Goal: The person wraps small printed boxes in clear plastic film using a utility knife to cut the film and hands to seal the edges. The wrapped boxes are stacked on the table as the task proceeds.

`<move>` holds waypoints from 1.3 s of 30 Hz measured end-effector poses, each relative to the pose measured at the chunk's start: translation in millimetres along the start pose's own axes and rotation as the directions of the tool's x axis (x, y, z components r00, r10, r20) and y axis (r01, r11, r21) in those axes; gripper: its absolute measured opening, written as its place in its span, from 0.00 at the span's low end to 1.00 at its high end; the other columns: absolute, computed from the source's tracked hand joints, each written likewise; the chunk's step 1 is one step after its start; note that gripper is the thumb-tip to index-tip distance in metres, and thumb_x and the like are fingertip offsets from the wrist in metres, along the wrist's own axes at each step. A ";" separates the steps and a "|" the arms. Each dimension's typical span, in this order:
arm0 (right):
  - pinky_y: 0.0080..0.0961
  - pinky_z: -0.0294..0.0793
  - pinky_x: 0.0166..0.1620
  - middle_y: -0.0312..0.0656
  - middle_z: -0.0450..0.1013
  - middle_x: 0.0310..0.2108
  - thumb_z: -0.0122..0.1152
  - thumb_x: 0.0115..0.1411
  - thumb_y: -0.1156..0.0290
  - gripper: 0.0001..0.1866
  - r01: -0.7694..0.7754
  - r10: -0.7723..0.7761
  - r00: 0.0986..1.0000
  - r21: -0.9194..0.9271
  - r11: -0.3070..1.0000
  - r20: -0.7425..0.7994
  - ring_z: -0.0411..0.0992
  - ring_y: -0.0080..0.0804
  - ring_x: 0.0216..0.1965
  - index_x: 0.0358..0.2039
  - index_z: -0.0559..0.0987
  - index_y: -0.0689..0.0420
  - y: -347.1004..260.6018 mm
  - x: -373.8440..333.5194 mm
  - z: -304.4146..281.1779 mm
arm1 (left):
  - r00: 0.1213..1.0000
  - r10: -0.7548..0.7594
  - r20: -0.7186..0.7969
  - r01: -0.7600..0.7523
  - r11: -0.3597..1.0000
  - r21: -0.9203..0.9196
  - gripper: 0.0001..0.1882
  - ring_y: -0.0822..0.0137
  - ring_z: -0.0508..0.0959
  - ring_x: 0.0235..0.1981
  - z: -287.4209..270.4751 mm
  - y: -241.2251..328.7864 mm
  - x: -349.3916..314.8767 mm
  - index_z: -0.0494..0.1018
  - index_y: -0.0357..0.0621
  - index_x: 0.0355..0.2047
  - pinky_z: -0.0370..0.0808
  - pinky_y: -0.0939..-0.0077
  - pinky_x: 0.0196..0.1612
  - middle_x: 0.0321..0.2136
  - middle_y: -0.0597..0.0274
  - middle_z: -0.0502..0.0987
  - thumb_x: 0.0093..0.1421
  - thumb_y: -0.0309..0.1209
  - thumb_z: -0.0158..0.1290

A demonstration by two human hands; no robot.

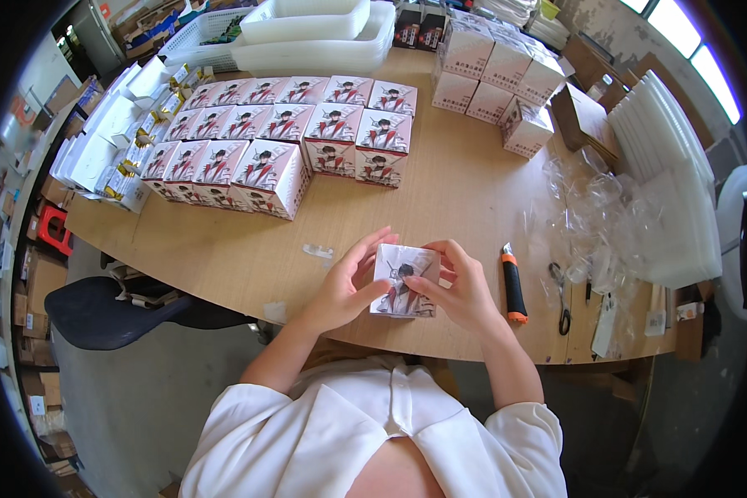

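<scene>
A small white and red cardboard box (405, 259) with a printed dark-haired figure is held between my two hands, close to the table's near edge. My left hand (353, 286) grips its left side, the thumb lying on the printed face. On the other side my right hand (461, 286) holds it the same way, thumb on the face and fingers around the right edge. Rows of like boxes (270, 170) stand at the far left, some stacked two high. To the right of my hands lies an orange and black utility knife (513, 282), apart from them.
Black-handled scissors (561, 299) and crumpled clear plastic wrap (593, 199) lie at the right. Beside them stand stacked translucent trays (668, 174). More stacked boxes (490, 70) are at the back right, white open cartons (112, 133) at the far left, and plastic bins (315, 50) behind.
</scene>
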State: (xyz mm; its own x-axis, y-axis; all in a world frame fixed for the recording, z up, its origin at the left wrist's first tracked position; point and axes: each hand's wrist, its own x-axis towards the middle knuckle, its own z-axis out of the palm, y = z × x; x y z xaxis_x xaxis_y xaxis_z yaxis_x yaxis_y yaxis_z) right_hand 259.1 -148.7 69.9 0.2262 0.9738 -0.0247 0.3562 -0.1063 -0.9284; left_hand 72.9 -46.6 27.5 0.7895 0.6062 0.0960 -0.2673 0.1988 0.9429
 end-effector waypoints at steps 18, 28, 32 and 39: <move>0.40 0.67 0.61 0.54 0.74 0.45 0.75 0.51 0.65 0.34 0.032 -0.028 0.996 -0.045 0.998 0.084 0.73 0.42 0.52 0.52 0.66 0.64 -10.7 -3.0 -3.0 | 0.993 -0.075 -0.091 0.080 0.996 0.049 0.36 0.70 0.73 0.52 16.7 13.1 -4.6 0.56 0.39 0.62 0.70 0.73 0.56 0.50 0.57 0.71 0.55 0.20 0.59; 0.32 0.75 0.31 0.46 0.75 0.23 0.68 0.57 0.64 0.15 0.066 -0.068 0.998 -0.372 0.926 0.007 0.77 0.41 0.27 0.34 0.73 0.59 -12.0 17.4 -8.2 | 0.989 0.099 -0.113 -0.090 0.993 0.080 0.50 0.59 0.58 0.66 10.9 -15.9 -3.9 0.46 0.36 0.67 0.58 0.64 0.65 0.66 0.45 0.54 0.54 0.39 0.66; 0.33 0.75 0.32 0.46 0.77 0.25 0.68 0.57 0.60 0.18 0.092 -0.136 0.988 -0.449 0.889 -0.067 0.77 0.43 0.27 0.38 0.73 0.57 -6.9 14.6 -2.3 | 0.934 0.314 -0.169 -0.162 0.795 0.585 0.68 0.54 0.58 0.65 23.8 -26.6 -21.8 0.39 0.37 0.68 0.55 0.57 0.66 0.62 0.46 0.54 0.37 0.37 0.76; 0.34 0.77 0.38 0.45 0.78 0.31 0.77 0.43 0.63 0.42 0.178 -0.161 0.984 -0.296 0.938 0.081 0.78 0.43 0.30 0.60 0.70 0.52 -26.9 0.3 -3.9 | 0.944 0.318 -0.091 -0.247 0.860 0.447 0.72 0.52 0.61 0.64 19.1 -29.1 -21.8 0.32 0.41 0.68 0.58 0.54 0.66 0.61 0.43 0.58 0.36 0.32 0.76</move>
State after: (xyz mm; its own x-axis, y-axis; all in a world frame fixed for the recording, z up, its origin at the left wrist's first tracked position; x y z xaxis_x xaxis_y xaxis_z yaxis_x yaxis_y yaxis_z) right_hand 253.2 -146.3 96.3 0.0922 0.9912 0.0949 0.6432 0.0135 -0.7656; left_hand 74.1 -80.3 4.1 0.6100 0.7053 0.3613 -0.1779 -0.3224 0.9297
